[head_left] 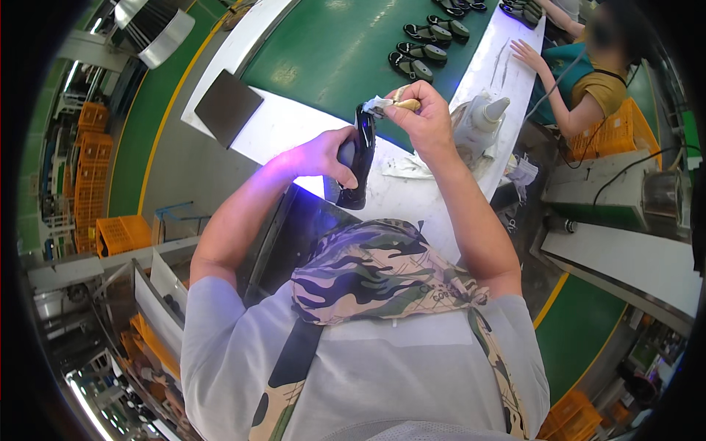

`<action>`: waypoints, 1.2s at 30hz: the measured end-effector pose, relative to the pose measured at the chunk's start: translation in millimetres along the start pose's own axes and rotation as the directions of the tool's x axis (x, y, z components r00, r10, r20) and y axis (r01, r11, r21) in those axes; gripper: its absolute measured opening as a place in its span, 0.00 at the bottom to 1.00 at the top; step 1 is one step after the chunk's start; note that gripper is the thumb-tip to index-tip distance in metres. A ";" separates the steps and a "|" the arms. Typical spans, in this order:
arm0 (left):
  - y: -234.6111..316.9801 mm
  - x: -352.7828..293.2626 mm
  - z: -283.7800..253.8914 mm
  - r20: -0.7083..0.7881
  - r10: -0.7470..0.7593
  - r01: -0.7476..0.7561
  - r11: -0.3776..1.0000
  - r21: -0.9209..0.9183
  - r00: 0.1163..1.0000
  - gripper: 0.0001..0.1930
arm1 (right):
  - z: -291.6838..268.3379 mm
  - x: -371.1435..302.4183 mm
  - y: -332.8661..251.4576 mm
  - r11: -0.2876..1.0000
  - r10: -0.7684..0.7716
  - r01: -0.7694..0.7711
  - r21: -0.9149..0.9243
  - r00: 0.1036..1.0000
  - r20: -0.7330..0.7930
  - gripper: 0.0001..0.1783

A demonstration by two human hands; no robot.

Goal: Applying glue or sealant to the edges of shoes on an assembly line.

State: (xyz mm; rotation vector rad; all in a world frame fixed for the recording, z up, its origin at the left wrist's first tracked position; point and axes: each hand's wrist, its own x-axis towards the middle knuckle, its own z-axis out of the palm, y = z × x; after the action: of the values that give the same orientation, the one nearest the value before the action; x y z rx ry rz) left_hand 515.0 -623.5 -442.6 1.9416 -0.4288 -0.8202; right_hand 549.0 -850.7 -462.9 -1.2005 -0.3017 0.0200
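A glossy black shoe (362, 163) stands out over the near edge of the white worktable, its length running away from me. My left hand (330, 157) is closed around its left side, thumb near the close end and fingers toward the middle. At the far end of the shoe, my right hand (425, 117) pinches a crumpled whitish-blue cloth (376, 105), which appears to touch the shoe. A tan, rounded piece (407, 104) shows between the same fingers; its kind is unclear. Purple-blue light falls on my left hand and forearm.
A squeeze bottle (479, 126) with a cone nozzle stands right of my right hand. Beyond lies a green conveyor belt (323, 55) carrying several black shoes (419, 53). A dark square board (228, 108) lies at left. At the right a co-worker's hand (525, 54) rests on the table edge.
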 end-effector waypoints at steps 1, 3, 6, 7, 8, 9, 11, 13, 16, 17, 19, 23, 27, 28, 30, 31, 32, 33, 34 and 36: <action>-2.8 -2.8 3.1 0.015 -0.060 0.061 0.987 -0.148 0.998 0.40 | -0.2 -0.9 3.3 0.999 -0.006 0.007 -0.039 1.000 0.028 0.11; -7.6 -7.9 9.7 0.028 -0.121 0.124 0.946 -0.300 0.992 0.40 | -0.1 -4.7 9.0 0.999 -0.015 0.018 -0.045 0.997 0.075 0.11; -15.0 -17.3 19.5 -0.002 -0.124 0.103 0.839 -0.534 0.992 0.38 | 4.4 -12.0 16.0 0.998 -0.009 0.018 -0.060 0.990 0.143 0.11; -17.5 -19.7 21.8 -0.022 -0.147 0.105 0.793 -0.600 0.989 0.38 | 5.6 -13.2 17.9 0.998 0.010 0.002 -0.068 0.986 0.165 0.12; -21.1 -23.8 23.6 -0.042 -0.145 0.080 0.741 -0.667 0.989 0.38 | 8.9 -15.4 20.0 0.998 0.012 0.000 -0.068 0.985 0.175 0.12; -25.3 -27.2 23.2 -0.052 -0.143 0.072 0.738 -0.671 0.988 0.34 | 13.0 -17.6 22.6 0.997 0.001 0.014 -0.071 0.980 0.201 0.12; -35.0 -34.0 24.1 -0.055 -0.143 0.058 0.681 -0.730 0.988 0.32 | 19.5 -21.3 27.6 0.997 -0.007 0.025 -0.073 0.972 0.234 0.12; -46.4 -42.0 22.7 -0.058 -0.145 0.045 0.619 -0.784 0.988 0.31 | 26.3 -26.4 32.3 0.994 0.048 -0.014 -0.109 0.948 0.314 0.12; -65.1 -56.0 17.4 -0.079 -0.124 -0.010 0.480 -0.877 0.989 0.25 | 44.9 -32.4 44.7 0.991 0.106 -0.070 -0.110 0.926 0.362 0.12; -70.9 -61.4 15.4 -0.119 -0.120 -0.051 0.459 -0.887 0.986 0.24 | 51.5 -34.2 47.7 0.987 0.144 -0.104 -0.125 0.916 0.375 0.12; -82.5 -74.3 13.2 -0.212 -0.097 -0.153 0.420 -0.895 0.973 0.22 | 64.2 -37.5 51.2 0.986 0.151 -0.109 -0.122 0.896 0.418 0.12; -107.0 -107.3 5.6 -0.301 -0.173 -0.204 0.427 -0.881 0.938 0.23 | 96.1 -37.6 59.1 0.978 0.207 -0.196 -0.075 0.851 0.482 0.11; -130.9 -145.8 2.5 -0.339 -0.241 -0.243 0.353 -0.903 0.909 0.22 | 129.9 -34.3 66.9 0.979 0.202 -0.154 -0.131 0.781 0.592 0.10; -137.1 -156.6 3.5 -0.368 -0.254 -0.281 0.320 -0.905 0.895 0.22 | 138.6 -35.1 70.0 0.979 0.205 -0.156 -0.132 0.767 0.608 0.10; -150.2 -176.7 4.6 -0.410 -0.277 -0.335 0.280 -0.900 0.869 0.22 | 155.1 -36.6 77.7 0.967 0.253 -0.208 -0.145 0.736 0.628 0.11; -156.8 -187.1 5.4 -0.438 -0.249 -0.380 0.248 -0.891 0.864 0.25 | 163.2 -37.6 82.3 0.964 0.259 -0.236 -0.123 0.729 0.634 0.11; -163.5 -196.7 6.8 -0.467 -0.220 -0.424 0.215 -0.880 0.857 0.27 | 171.8 -38.0 87.5 0.963 0.262 -0.239 -0.125 0.713 0.651 0.11; -169.9 -205.2 9.4 -0.484 -0.229 -0.442 0.211 -0.872 0.845 0.27 | 180.3 -39.3 92.9 0.946 0.285 -0.318 -0.066 0.715 0.639 0.12; -175.9 -213.2 12.5 -0.539 -0.228 -0.526 0.121 -0.842 0.811 0.25 | 189.0 -40.2 98.2 0.918 0.311 -0.397 -0.002 0.716 0.625 0.12; -186.7 -229.5 18.4 -0.609 -0.238 -0.621 0.030 -0.783 0.757 0.23 | 207.6 -43.1 107.6 0.890 0.331 -0.456 0.033 0.693 0.640 0.12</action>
State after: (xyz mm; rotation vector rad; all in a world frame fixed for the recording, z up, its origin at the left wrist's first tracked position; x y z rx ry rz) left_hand 330.9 -407.2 -527.4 0.5454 0.2998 -0.0291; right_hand 473.0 -629.1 -503.4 -1.0158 -0.5995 0.8333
